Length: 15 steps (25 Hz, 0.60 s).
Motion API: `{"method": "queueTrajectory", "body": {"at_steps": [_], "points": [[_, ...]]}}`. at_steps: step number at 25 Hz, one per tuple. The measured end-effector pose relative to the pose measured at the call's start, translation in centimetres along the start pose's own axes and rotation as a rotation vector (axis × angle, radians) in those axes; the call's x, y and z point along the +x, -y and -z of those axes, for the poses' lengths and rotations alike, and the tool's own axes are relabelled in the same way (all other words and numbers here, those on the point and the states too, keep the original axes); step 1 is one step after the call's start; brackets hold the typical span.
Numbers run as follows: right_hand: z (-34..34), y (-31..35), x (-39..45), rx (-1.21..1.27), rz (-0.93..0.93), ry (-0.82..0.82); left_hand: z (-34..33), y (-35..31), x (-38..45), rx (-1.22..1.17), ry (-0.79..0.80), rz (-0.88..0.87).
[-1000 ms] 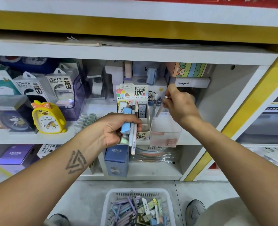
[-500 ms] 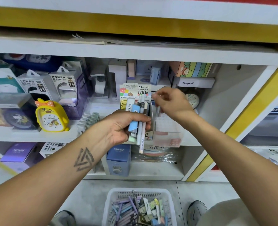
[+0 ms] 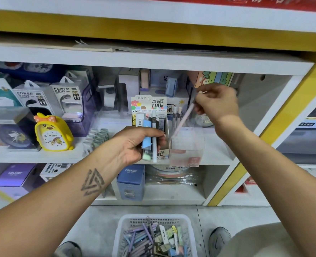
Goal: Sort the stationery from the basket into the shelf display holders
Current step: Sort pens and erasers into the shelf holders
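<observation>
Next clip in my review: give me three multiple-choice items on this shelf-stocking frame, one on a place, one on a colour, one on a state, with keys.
1. Where is the white basket?
A. on the floor below the shelves
B. on the top shelf
C. in the left hand

2. What colour is the duck clock?
A. purple
B. yellow
C. red

3. What is the right hand doing?
A. hanging idle
B. pinching a pink pen above the clear holder
C. pressing the clock

Answers: 1 A, it sits on the floor between the shoes; 2 B, its body is yellow; 3 B, the pen slants from its grip toward the holder, while the left hand holds several items.
</observation>
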State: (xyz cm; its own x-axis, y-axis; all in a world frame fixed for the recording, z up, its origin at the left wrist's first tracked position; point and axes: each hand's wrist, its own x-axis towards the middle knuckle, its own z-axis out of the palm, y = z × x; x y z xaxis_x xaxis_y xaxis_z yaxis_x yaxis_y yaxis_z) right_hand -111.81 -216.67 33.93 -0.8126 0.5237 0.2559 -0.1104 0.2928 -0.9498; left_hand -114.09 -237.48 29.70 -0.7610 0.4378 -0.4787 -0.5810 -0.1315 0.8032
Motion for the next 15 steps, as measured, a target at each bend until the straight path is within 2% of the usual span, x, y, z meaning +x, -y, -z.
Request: {"method": "queueTrajectory", "body": {"at_steps": [2, 4, 6, 10, 15], "points": [[0.6, -0.6, 0.5, -0.278, 0.167, -0.025, 0.0, 0.1, 0.2, 0.009, -0.005, 0.003], [0.6, -1.5, 0.3, -0.554, 0.299, 0.038, 0.0, 0.1, 0.3, 0.024, -0.004, 0.002], [0.2, -2.6, 0.2, -0.704, 0.364, 0.104, -0.1, 0.2, 0.4, 0.028, 0.000, 0.006], [-0.3, -3.9, 0.1, -0.710, 0.371, 0.175, 0.0, 0.3, 0.5, 0.047, 0.007, 0.002], [-0.5, -4.1, 0.1, -0.681, 0.409, 0.174, 0.0, 0.3, 0.6, 0.045, 0.008, 0.001]]}}
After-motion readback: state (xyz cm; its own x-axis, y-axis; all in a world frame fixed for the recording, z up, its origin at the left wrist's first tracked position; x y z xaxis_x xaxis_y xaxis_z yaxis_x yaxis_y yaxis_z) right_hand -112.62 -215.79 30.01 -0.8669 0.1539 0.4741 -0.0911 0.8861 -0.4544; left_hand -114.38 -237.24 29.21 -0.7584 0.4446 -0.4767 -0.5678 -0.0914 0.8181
